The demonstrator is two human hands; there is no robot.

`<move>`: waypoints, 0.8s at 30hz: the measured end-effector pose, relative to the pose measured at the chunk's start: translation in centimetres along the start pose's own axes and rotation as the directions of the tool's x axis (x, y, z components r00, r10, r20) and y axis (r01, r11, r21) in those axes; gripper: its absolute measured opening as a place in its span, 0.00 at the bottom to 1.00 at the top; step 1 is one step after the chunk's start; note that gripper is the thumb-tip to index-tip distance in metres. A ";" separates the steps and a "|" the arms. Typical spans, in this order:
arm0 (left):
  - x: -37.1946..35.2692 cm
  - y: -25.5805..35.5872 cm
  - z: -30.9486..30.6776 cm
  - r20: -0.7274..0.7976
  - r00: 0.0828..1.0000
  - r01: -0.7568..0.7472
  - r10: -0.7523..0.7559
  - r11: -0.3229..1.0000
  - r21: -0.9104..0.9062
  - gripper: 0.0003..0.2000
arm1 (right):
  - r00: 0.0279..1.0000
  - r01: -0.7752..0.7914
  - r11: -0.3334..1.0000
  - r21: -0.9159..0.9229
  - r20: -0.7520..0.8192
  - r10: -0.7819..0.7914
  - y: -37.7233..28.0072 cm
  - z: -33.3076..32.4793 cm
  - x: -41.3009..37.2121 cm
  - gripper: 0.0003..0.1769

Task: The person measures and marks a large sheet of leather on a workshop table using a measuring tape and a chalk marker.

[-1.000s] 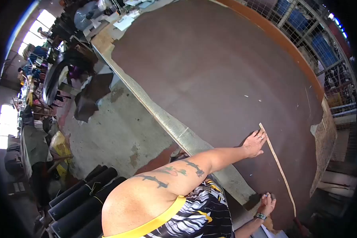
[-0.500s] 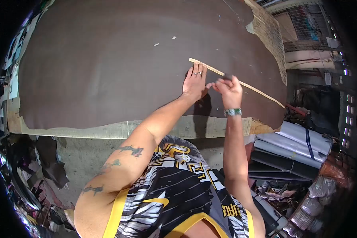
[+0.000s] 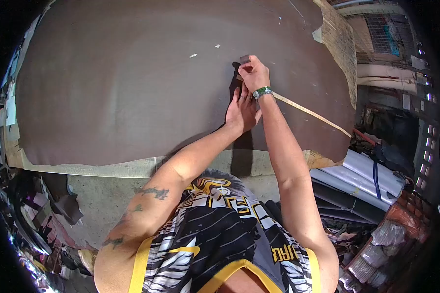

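Head view: I read the left hand (image 3: 241,115) as flat, likely steadying the pale strip (image 3: 310,112) on brown sheeting (image 3: 132,88), right hand (image 3: 257,77) pinching a dark piece (image 3: 244,59).

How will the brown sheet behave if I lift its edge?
The sheet will probably flop, since it looks thin and lies flat on the table. It's likely heavy overall, spanning much of the table. It may catch under the left hand resting on it.

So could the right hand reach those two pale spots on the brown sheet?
Probably yes: only brown sheet lies between the right hand and the pale spots, though that hand holds a dark piece.
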State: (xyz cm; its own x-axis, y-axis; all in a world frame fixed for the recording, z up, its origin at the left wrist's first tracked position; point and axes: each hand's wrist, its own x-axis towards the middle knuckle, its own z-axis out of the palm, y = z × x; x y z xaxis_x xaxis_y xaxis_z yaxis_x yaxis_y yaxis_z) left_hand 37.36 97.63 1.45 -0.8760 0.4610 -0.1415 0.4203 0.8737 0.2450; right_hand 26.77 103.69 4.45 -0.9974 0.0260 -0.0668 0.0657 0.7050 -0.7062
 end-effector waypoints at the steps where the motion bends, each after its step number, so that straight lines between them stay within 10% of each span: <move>1: 0.1 0.0 -0.1 0.035 0.999 -0.010 0.010 1.000 -0.001 0.35 | 0.999 -0.017 1.000 0.007 0.036 0.017 0.2 0.1 0.2 0.12; 14: 0.4 -0.1 -0.3 -0.085 0.996 0.025 -0.024 1.000 0.012 0.37 | 0.969 0.142 0.988 -0.068 -0.194 -0.153 2.0 1.6 5.7 0.10; 17: 0.4 -0.1 0.3 -0.173 0.984 0.018 -0.035 0.995 -0.099 0.37 | 0.992 0.122 0.966 -0.227 0.032 -0.118 1.6 0.4 5.4 0.10; 22: 1.4 -2.1 -1.1 -0.327 0.940 -0.187 0.093 0.945 -0.269 0.24 | 0.979 0.102 0.992 0.081 -0.185 -0.085 0.9 -4.1 -0.3 0.12; 23: 2.4 -3.1 -3.1 -0.114 0.994 -0.065 -0.001 0.814 -0.577 0.20 | 0.970 0.078 0.963 0.257 -0.241 -0.014 1.5 -4.8 -2.0 0.12; 24: 3.4 -4.0 -2.4 -0.273 0.947 -0.223 0.167 0.956 -0.190 0.14 | 0.967 0.045 0.943 0.330 -0.250 0.041 1.9 -5.6 -3.8 0.12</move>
State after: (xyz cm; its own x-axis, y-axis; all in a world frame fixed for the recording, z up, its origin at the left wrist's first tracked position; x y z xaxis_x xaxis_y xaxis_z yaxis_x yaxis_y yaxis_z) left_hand 32.18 95.32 2.28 -0.8242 0.5406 0.1683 0.5525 0.7027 0.4483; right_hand 30.52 108.90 7.27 -0.9693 0.2316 0.0827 0.0263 0.4318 -0.9016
